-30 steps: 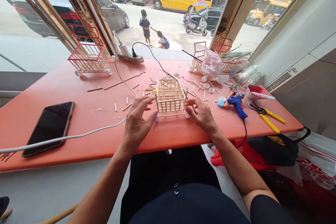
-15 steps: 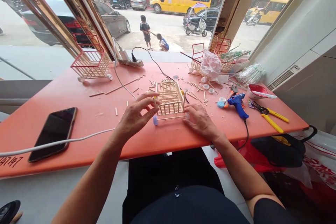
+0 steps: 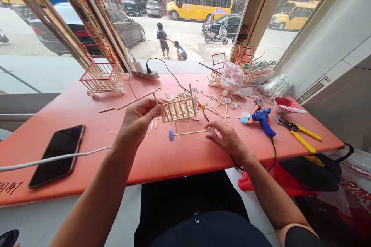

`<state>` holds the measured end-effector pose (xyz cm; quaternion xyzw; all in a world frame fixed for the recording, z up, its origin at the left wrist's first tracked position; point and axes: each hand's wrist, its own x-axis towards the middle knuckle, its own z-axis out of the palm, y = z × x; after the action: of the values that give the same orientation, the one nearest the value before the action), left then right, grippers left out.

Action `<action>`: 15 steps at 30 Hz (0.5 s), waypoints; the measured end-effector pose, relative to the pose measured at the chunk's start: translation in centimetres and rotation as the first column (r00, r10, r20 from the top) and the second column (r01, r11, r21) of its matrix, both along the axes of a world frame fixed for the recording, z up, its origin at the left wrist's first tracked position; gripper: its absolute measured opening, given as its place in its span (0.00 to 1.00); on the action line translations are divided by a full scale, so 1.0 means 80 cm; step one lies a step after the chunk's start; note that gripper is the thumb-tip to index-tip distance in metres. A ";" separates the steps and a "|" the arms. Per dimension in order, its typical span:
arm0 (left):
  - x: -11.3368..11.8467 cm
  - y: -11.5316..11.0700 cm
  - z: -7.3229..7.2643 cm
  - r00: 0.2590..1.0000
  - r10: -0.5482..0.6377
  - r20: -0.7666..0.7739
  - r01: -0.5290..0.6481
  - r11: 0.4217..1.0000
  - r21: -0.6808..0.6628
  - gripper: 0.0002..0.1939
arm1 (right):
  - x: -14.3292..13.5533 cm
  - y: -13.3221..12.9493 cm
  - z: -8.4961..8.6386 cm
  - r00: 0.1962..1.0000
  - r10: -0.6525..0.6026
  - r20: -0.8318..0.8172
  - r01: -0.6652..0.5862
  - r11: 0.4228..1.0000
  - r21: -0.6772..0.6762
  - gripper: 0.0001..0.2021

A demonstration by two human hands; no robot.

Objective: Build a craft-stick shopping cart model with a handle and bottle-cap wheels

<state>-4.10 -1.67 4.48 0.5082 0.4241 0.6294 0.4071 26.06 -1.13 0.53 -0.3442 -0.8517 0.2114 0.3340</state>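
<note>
My left hand (image 3: 138,119) is closed on the left corner of a small cart basket (image 3: 180,109) built from thin wooden sticks. The basket is lifted and tilted off the table. Below its front side lies a stick axle (image 3: 189,133) with a blue bottle cap (image 3: 171,136) as a wheel on its left end. My right hand (image 3: 227,139) has thumb and fingers around the pale cap (image 3: 212,130) on the axle's right end. Whether the axle touches the basket's thin legs, I cannot tell.
A red-trimmed stick cart (image 3: 101,77) stands back left. To the right lie a blue glue gun (image 3: 262,119), yellow-handled pliers (image 3: 301,135) and a red tub (image 3: 285,105). Stick offcuts (image 3: 216,110) litter the middle. A phone (image 3: 58,156) and a white cable (image 3: 87,154) lie left.
My left hand has raised the basket and tipped it to the left, away from the axle. My right hand has shifted slightly right and stays at the pale cap.
</note>
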 end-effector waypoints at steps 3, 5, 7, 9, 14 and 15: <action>-0.001 0.002 0.002 0.970 0.006 0.242 0.008 0.998 -0.055 0.12 | 0.013 -0.005 0.012 0.995 0.011 -0.103 -0.024 0.992 -0.124 0.10; 0.004 -0.001 0.004 0.929 0.026 0.370 0.010 0.995 -0.096 0.10 | 0.018 -0.006 0.016 0.978 0.000 -0.207 -0.045 0.977 -0.211 0.11; 0.014 -0.007 0.005 0.881 0.059 0.470 0.014 0.989 -0.150 0.06 | 0.019 -0.005 0.017 0.949 -0.025 -0.313 -0.067 0.958 -0.279 0.14; 0.030 -0.017 0.005 0.822 0.085 0.563 0.046 0.976 -0.214 0.04 | 0.015 -0.003 0.017 0.920 -0.049 -0.388 -0.082 0.947 -0.312 0.16; 0.073 -0.046 0.001 0.648 0.271 0.712 0.077 0.906 -0.415 0.10 | -0.003 0.001 0.022 0.887 -0.088 -0.454 -0.074 0.942 -0.329 0.20; 0.080 -0.051 -0.001 0.612 0.302 0.731 0.088 0.893 -0.442 0.12 | -0.006 0.002 0.023 0.885 -0.099 -0.456 -0.066 0.941 -0.333 0.21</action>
<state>2.29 -5.73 4.38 0.0505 0.3629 0.6994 0.6136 25.59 -0.97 2.40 -0.3431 -0.6940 0.4283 0.4661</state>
